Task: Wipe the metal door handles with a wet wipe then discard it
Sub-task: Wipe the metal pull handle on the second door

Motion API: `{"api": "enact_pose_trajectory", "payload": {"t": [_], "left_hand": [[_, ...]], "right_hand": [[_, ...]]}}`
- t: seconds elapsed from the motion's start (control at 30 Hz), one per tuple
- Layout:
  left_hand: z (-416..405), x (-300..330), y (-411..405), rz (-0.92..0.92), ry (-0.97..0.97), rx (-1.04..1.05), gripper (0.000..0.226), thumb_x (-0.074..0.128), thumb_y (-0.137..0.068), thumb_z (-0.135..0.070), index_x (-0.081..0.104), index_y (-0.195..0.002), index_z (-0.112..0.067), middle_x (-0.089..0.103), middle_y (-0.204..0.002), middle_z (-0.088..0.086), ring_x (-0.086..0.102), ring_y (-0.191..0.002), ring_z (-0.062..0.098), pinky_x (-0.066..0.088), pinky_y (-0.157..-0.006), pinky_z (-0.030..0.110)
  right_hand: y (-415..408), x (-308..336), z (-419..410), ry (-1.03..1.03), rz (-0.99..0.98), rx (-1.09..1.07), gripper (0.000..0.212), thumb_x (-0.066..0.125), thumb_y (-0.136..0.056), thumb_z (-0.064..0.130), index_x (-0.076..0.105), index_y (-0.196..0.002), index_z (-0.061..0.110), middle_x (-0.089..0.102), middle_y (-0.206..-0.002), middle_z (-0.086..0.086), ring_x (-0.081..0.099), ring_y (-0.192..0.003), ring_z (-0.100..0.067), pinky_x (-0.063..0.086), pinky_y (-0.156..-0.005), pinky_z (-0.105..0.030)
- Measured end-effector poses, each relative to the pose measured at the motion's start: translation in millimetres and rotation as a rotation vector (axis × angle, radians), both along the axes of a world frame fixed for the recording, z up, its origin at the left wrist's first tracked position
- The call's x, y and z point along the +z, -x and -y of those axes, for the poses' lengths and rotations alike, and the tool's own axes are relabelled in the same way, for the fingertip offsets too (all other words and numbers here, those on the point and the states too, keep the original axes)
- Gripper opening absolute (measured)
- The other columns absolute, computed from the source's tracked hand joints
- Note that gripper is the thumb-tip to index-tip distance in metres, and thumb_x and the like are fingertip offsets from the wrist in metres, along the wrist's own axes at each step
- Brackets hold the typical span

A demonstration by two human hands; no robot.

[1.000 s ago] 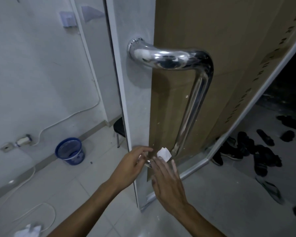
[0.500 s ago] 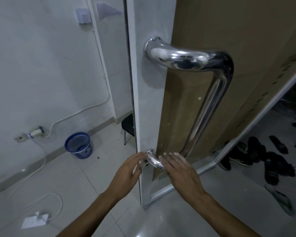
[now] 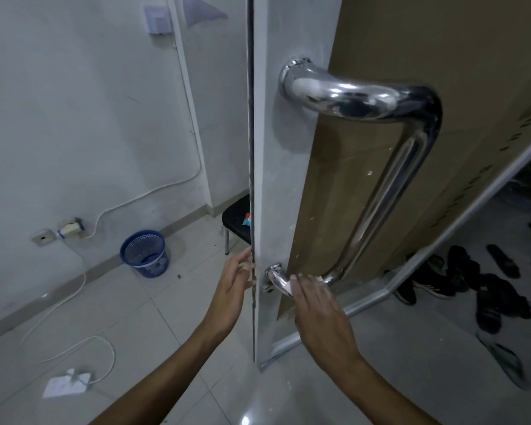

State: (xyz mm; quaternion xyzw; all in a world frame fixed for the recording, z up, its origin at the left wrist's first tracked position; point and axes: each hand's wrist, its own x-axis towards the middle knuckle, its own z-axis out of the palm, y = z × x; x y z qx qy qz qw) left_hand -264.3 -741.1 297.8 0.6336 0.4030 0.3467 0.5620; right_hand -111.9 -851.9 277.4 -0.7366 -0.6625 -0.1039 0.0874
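Observation:
A long chrome door handle (image 3: 380,194) runs down the open door (image 3: 276,179), bolted on at the top and bottom. My right hand (image 3: 319,311) lies over the handle's lower bend and holds a white wet wipe (image 3: 318,278) against the metal. Only small bits of the wipe show past my fingertips. My left hand (image 3: 232,286) touches the door's edge with nearly straight fingers, level with the lower mount.
A blue mesh waste bin (image 3: 144,253) stands on the tiled floor by the left wall. A black stool (image 3: 236,216) sits behind the door. White cables and a plug block (image 3: 66,386) lie on the floor at lower left. Several dark shoes (image 3: 472,280) are scattered at right.
My right hand has slid over the handle's lower bend and now covers most of the wipe. My left hand has shifted onto the door's edge. The view has moved closer and leftwards.

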Motion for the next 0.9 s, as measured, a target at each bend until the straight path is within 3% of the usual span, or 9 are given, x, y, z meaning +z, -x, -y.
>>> {"api": "enact_pose_trajectory", "payload": {"t": [0.13, 0.27, 0.37, 0.47, 0.53, 0.63, 0.77, 0.9], "left_hand": [[0, 2, -2, 0.006, 0.016, -0.006, 0.026, 0.034, -0.104, -0.033, 0.044, -0.119, -0.052, 0.045, -0.127, -0.019, 0.052, -0.112, -0.008, 0.046, -0.079, 0.005], [1, 4, -5, 0.021, 0.014, 0.002, 0.025, 0.034, -0.104, -0.028, 0.043, -0.118, -0.047, 0.045, -0.13, -0.009, 0.053, -0.113, -0.003, 0.047, -0.081, 0.007], [2, 4, -6, 0.016, 0.002, 0.016, 0.023, 0.034, -0.104, -0.028, 0.043, -0.117, -0.044, 0.045, -0.133, -0.004, 0.051, -0.117, 0.005, 0.047, -0.083, 0.006], [2, 5, -7, 0.007, -0.002, 0.006, 0.023, 0.033, -0.104, -0.029, 0.042, -0.117, -0.046, 0.044, -0.134, -0.003, 0.05, -0.118, 0.005, 0.048, -0.083, 0.008], [2, 5, -6, -0.004, -0.002, -0.001, 0.023, 0.033, -0.104, -0.03, 0.041, -0.117, -0.047, 0.044, -0.133, -0.005, 0.05, -0.118, 0.004, 0.047, -0.082, 0.007], [1, 4, -6, -0.01, -0.006, -0.013, 0.022, 0.032, -0.104, -0.032, 0.041, -0.116, -0.047, 0.043, -0.132, -0.006, 0.05, -0.118, 0.003, 0.047, -0.079, 0.006], [-1, 6, -4, -0.014, 0.014, -0.019, 0.02, 0.031, -0.104, -0.033, 0.041, -0.116, -0.046, 0.042, -0.134, -0.006, 0.05, -0.119, 0.004, 0.047, -0.081, 0.011], [-2, 9, -2, -0.007, 0.032, -0.037, 0.021, 0.031, -0.102, -0.038, 0.041, -0.118, -0.046, 0.043, -0.136, -0.006, 0.05, -0.117, -0.002, 0.046, -0.08, 0.007]], "right_hand": [[20, 8, -19, 0.041, -0.057, -0.107, 0.057, 0.079, -0.067, 0.013, 0.065, -0.12, 0.001, 0.069, -0.11, -0.013, 0.067, -0.098, -0.027, 0.052, -0.096, -0.041], [46, 23, -41, 0.175, -0.13, -0.22, 0.056, 0.06, -0.085, 0.025, 0.051, -0.135, 0.0, 0.062, -0.124, -0.014, 0.06, -0.11, -0.026, 0.041, -0.105, -0.039], [53, 33, -54, 0.213, -0.155, -0.349, 0.052, 0.07, -0.079, 0.031, 0.06, -0.12, 0.001, 0.068, -0.105, -0.015, 0.065, -0.094, -0.028, 0.048, -0.087, -0.036], [41, 34, -63, 0.31, -0.255, -0.318, 0.038, 0.053, -0.091, 0.032, 0.054, -0.123, 0.01, 0.063, -0.123, -0.01, 0.058, -0.113, -0.027, 0.035, -0.101, -0.035], [31, 32, -62, 0.32, -0.293, -0.273, 0.038, 0.053, -0.09, 0.031, 0.055, -0.124, 0.014, 0.063, -0.126, -0.007, 0.055, -0.119, -0.026, 0.023, -0.114, -0.038], [20, 26, -39, 0.258, -0.189, -0.186, 0.053, 0.057, -0.082, 0.031, 0.049, -0.132, 0.014, 0.061, -0.124, -0.007, 0.053, -0.119, -0.023, 0.011, -0.12, -0.04], [6, 13, 0, 0.18, -0.059, -0.07, 0.071, 0.064, -0.07, 0.022, 0.047, -0.138, 0.01, 0.056, -0.13, -0.009, 0.051, -0.125, -0.028, 0.024, -0.118, -0.042], [-34, 11, 18, 0.076, 0.159, -0.033, 0.075, 0.071, -0.063, 0.013, 0.055, -0.135, 0.006, 0.057, -0.135, -0.013, 0.051, -0.13, -0.03, 0.033, -0.111, -0.048]]}}
